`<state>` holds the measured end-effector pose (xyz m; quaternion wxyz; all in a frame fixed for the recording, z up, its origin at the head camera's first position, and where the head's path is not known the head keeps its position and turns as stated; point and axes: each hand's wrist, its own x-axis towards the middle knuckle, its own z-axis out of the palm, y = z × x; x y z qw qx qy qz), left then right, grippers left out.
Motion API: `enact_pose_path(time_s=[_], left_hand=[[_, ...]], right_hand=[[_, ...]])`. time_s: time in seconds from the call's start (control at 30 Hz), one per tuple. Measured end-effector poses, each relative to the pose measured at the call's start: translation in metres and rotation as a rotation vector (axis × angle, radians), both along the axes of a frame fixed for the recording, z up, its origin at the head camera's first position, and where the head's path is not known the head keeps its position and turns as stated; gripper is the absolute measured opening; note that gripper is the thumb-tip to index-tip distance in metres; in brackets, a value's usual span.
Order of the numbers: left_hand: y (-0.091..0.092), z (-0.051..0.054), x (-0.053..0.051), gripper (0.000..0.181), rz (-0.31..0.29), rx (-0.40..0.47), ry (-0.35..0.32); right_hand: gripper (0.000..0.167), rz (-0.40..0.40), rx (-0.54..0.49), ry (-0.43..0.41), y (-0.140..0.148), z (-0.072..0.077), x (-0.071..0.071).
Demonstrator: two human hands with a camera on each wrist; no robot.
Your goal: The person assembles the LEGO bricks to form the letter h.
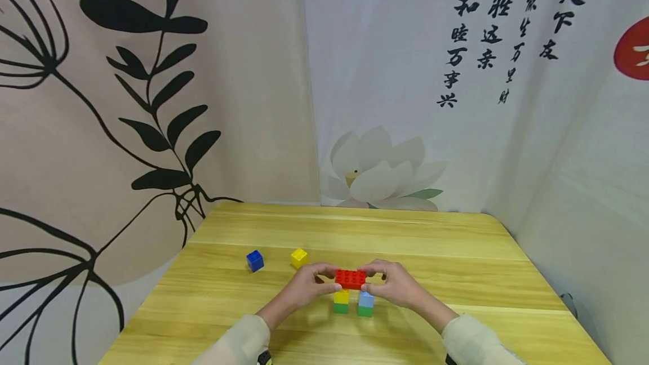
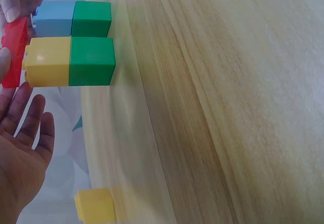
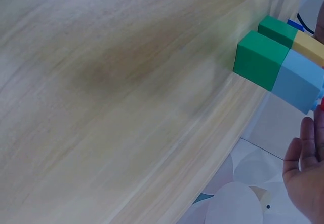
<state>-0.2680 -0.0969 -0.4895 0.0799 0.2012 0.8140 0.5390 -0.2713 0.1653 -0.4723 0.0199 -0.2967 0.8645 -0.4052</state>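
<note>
A red brick [image 1: 350, 279] is pinched at its left end by my left hand [image 1: 310, 285] and at its right end by my right hand [image 1: 394, 284]. Under it stand two stacks side by side with a gap: a yellow block [image 1: 341, 297] on a green one [image 1: 341, 308], and a light blue block [image 1: 366, 299] on a green one [image 1: 365, 311]. In the left wrist view the red brick [image 2: 16, 51] lies close to the studs of the yellow block [image 2: 48, 62]; whether they touch I cannot tell. The right wrist view shows only a sliver of red.
Farther back on the wooden table [image 1: 436, 241], a blue block [image 1: 255, 261] and a loose yellow block [image 1: 299, 258] stand left of the stacks. A printed curtain [image 1: 253, 100] hangs behind the table's back edge.
</note>
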Motion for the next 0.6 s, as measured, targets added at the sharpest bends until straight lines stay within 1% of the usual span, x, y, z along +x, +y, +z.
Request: enact_pose_path(time_s=[0.27,0.37,0.6], left_hand=[[-0.0021,-0.0026,0.0016,0.031,-0.006,-0.016,0.008],[-0.0022,-0.003,0.0018,0.032,-0.002,-0.02,0.004],[-0.001,-0.0012,0.0013,0.048,0.002,-0.008,0.006]], right_hand=[[0.029,-0.019,-0.002,-0.029,-0.0002,-0.0015,0.0011],[0.028,-0.02,0.005,-0.028,-0.0003,-0.0008,0.002],[0.031,-0.015,0.004,-0.02,-0.0006,-0.0007,0.0024]])
